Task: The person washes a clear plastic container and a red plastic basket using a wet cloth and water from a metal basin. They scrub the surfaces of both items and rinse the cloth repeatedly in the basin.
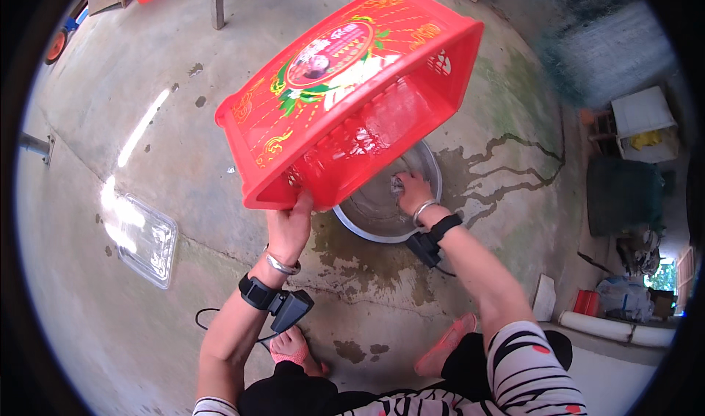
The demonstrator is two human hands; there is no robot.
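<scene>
My left hand grips the near rim of a red plastic basket, holding it tilted on its side above the floor. Printed fruit, leaves and writing cover the basket's upturned side, and its inside looks wet. Below it, partly hidden, a round metal basin with water in it sits on the concrete. My right hand is over the basin, fingers closed around a small crumpled greyish scrubber or cloth, whose exact kind I cannot tell.
Wet patches and trickles mark the concrete floor around the basin. A clear plastic lid or tray lies to the left. Wooden legs stand at the top. Along the right are a white box, a dark green covered object and plastic bags.
</scene>
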